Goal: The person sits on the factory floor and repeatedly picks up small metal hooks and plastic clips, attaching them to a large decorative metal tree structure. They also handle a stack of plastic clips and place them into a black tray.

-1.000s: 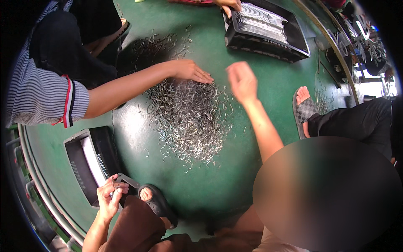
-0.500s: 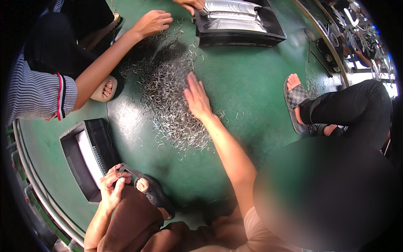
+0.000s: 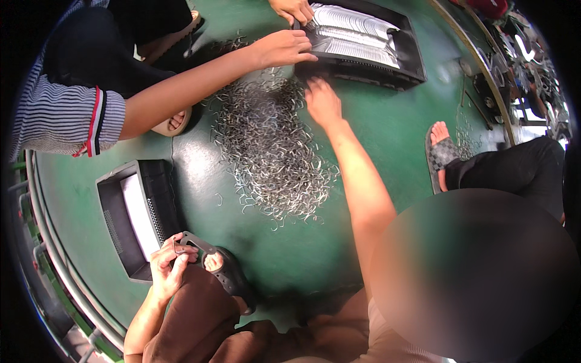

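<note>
Head view: right hand [image 3: 322, 101] spread on clip pile [image 3: 269, 151]; left hand [image 3: 171, 266] pinching one clip [image 3: 180, 244]; two black trays [image 3: 136, 218].

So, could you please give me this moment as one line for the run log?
left hand: pinches small metal clip over knee | right hand: reaches into clip pile | black tray: beside left hand | floor: green

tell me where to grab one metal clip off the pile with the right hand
Take a stray metal clip at the thin near edge of the pile, where pieces lie apart on the green floor. Come from above with the right hand and pinch its bent middle between two fingers. In the heap's centre they look tangled, so several would likely lift together.
</note>
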Demonstrator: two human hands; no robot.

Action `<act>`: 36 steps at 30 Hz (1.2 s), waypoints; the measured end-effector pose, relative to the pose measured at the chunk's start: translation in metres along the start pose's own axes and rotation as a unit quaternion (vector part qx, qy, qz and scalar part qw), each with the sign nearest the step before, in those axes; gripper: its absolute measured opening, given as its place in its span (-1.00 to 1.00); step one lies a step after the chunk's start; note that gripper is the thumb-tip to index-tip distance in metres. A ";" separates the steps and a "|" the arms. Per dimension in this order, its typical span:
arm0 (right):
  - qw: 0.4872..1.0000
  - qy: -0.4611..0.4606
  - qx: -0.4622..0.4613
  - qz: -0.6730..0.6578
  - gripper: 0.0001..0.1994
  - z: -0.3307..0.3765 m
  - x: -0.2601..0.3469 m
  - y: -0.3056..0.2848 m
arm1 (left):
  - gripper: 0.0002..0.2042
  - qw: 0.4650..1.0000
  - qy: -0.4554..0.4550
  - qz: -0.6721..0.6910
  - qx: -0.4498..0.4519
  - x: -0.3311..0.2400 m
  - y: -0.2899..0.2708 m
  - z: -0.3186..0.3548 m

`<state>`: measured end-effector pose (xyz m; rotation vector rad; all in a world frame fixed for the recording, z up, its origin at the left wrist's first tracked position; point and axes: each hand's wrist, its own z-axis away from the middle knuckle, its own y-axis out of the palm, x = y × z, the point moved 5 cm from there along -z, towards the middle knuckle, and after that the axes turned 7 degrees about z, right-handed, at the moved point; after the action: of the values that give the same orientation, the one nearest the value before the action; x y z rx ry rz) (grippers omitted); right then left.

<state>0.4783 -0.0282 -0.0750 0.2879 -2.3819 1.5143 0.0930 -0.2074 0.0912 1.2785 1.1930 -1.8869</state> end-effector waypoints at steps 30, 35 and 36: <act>0.934 0.080 0.120 0.327 -0.51 0.085 -0.024 -0.143 | -0.86 0.997 0.045 0.053 0.018 0.001 0.003 0.008; 0.929 0.076 0.139 0.335 -0.56 0.111 -0.019 -0.155 | -0.85 0.996 0.052 0.063 0.042 0.001 0.002 -0.001; 0.933 0.082 0.111 0.331 -0.57 0.115 -0.020 -0.157 | -0.85 0.995 0.058 0.067 0.046 0.001 0.003 -0.004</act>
<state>0.5310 -0.1989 0.0045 -0.6421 -2.2804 1.9917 0.0969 -0.2053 0.0882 1.4988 1.0597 -1.8105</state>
